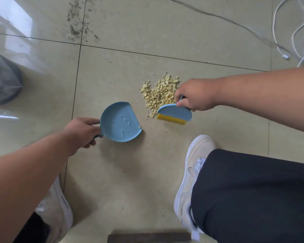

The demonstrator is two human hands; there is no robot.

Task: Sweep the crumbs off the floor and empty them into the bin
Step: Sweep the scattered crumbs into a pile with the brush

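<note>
A pile of pale yellow crumbs [161, 92] lies on the beige tiled floor [112, 172]. My right hand [194, 95] grips a small blue brush [175, 114] with yellow bristles, set down at the pile's near right edge. My left hand [82, 133] holds the handle of a round blue dustpan [120, 122], which rests on the floor left of the pile, its straight open lip turned toward the crumbs. A single crumb sits at the lip's corner. The pan is otherwise empty.
A grey bag or bin liner [3, 81] sits at the far left edge. White cables [288, 32] trail across the upper right. My two white shoes [191, 172] flank the spot. A dark block [148, 238] lies at the bottom edge. Dirt specks mark the upper floor.
</note>
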